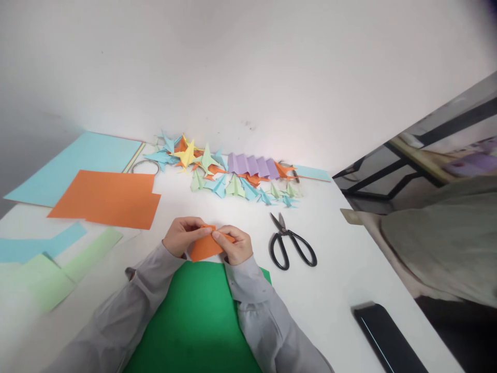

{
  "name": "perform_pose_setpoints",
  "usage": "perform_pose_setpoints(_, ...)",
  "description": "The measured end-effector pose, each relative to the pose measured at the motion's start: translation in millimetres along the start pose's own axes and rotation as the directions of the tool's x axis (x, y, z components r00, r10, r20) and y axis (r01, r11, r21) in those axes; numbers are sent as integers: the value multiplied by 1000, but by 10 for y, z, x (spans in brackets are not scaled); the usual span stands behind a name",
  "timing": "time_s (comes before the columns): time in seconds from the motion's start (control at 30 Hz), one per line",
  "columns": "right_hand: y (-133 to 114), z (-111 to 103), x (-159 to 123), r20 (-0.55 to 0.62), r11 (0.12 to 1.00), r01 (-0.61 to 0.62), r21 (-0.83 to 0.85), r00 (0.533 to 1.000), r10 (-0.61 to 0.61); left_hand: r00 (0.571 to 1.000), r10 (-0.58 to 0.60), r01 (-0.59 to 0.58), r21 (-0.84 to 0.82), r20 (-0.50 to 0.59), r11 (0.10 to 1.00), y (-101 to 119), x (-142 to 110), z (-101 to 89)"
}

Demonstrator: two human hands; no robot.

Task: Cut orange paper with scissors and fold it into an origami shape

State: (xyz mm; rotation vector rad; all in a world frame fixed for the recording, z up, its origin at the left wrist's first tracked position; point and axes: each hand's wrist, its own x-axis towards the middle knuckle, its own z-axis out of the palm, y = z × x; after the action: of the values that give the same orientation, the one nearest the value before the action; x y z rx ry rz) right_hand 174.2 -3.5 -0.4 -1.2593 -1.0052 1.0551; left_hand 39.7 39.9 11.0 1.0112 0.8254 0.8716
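Between both hands is a small piece of orange paper, partly folded along its upper edge. My left hand pinches its upper left side, thumb on top. My right hand grips the upper right part, its thumb close to the left one. Fingers cover some of the fold, so its exact shape is hidden. Below the hands a green sheet lies on the white table. Open scissors with black handles rest to the right of my right hand.
Folded paper figures and a purple pleated paper line the wall. Orange sheets, a light blue sheet and green strips lie left. A black phone-like object is front right; another person's arm reaches the table's right edge.
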Motion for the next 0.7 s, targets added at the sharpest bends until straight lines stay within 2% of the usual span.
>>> perform_pose_setpoints(0.23, 8, -4, -9, 24, 998, 29, -64, 999, -27, 998, 63, -62, 48, -11, 997, -32, 15, -42)
perform_pose_setpoints(0.5, 52, 5, 2, 7, 999, 46, -3, 999, -46, 997, 73, -75, 74, 32, 994, -21, 16, -30)
perform_pose_setpoints(0.7, 70, -1, 13, -19, 999, 32, 32, 999, -32, 996, 87, -87, 98, 0, 991, -13, 18, 0)
